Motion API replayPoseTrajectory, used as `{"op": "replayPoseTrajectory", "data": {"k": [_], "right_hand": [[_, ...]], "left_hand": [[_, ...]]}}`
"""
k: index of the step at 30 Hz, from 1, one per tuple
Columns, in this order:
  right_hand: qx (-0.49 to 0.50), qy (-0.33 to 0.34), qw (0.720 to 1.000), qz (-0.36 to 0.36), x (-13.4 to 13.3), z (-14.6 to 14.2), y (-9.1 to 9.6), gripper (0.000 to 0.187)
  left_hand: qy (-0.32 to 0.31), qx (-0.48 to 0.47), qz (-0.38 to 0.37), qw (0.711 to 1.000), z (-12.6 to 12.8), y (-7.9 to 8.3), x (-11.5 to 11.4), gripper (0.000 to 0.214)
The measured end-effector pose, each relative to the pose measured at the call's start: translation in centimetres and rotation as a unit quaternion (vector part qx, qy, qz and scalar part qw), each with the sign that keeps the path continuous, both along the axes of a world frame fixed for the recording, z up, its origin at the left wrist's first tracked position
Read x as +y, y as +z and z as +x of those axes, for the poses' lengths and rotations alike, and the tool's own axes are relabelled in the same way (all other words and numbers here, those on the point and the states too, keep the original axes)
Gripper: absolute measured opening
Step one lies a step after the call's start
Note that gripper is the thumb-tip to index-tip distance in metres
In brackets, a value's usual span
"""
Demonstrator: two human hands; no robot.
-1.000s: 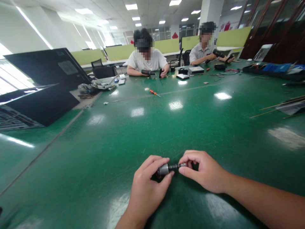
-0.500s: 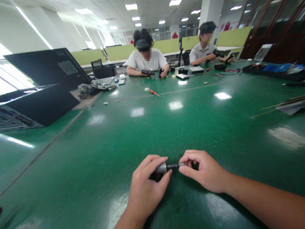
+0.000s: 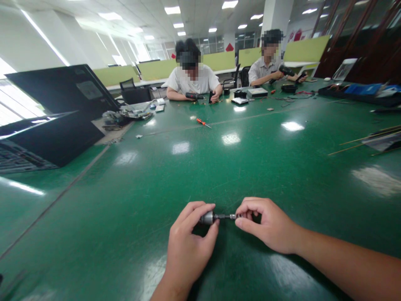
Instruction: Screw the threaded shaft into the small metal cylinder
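Observation:
Low over the green table (image 3: 194, 167), near its front edge, my left hand (image 3: 188, 246) is closed round a small grey metal cylinder (image 3: 207, 218). A thin dark shaft (image 3: 224, 216) sticks out of its right end. My right hand (image 3: 269, 225) pinches the far tip of that shaft between thumb and fingers. Both hands hold the same piece level between them, and most of the cylinder is hidden under my left fingers.
Two seated people (image 3: 192, 77) work at the far side with tools and small boxes (image 3: 257, 93). An orange-handled screwdriver (image 3: 203, 122) lies mid-table. Dark flat panels (image 3: 56, 121) rest at the left. Thin rods (image 3: 363, 140) and cases lie at the right.
My left hand has slid a little to the left along the cylinder, so more of the thin shaft shows between the two hands. My right hand has stayed put.

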State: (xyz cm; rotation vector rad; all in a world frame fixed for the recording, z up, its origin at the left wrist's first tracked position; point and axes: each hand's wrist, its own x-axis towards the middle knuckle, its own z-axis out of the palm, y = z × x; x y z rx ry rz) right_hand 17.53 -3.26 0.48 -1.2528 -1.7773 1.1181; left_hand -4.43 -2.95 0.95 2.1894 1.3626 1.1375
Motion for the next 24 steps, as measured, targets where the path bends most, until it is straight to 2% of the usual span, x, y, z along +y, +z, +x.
{"op": "replayPoseTrajectory", "data": {"k": [5,9,11,13,16,19,22,24], "right_hand": [[0.01,-0.007,1.0,-0.005,0.1,0.1,-0.1,0.016],[0.042,-0.004,0.999,-0.014,0.3,0.1,-0.5,0.027],[0.058,0.002,0.998,-0.018,0.5,0.1,-0.9,0.034],[0.064,0.006,0.998,-0.025,0.6,0.0,-1.2,0.038],[0.07,0.006,0.997,-0.03,0.6,-0.1,-1.6,0.042],[0.075,0.008,0.997,-0.032,0.5,-0.1,-1.8,0.044],[0.076,0.013,0.997,-0.029,0.4,-0.1,-1.9,0.045],[0.074,0.015,0.997,-0.027,0.4,-0.1,-2.0,0.046]], "left_hand": [[0.078,-0.014,-0.007,0.997,-0.6,-0.2,0.6,0.02],[0.138,-0.16,-0.105,0.972,-0.8,-0.7,1.2,0.033],[0.141,-0.237,-0.14,0.951,-0.8,-1.0,1.4,0.036],[0.133,-0.26,-0.153,0.944,-0.9,-1.1,1.6,0.038],[0.125,-0.233,-0.156,0.952,-1.1,-0.8,1.6,0.036],[0.135,-0.202,-0.146,0.959,-1.7,0.6,0.9,0.035],[0.15,-0.14,-0.134,0.969,-3.6,2.5,-1.2,0.036],[0.168,-0.073,-0.125,0.975,-6.0,3.1,-3.4,0.037]]}}
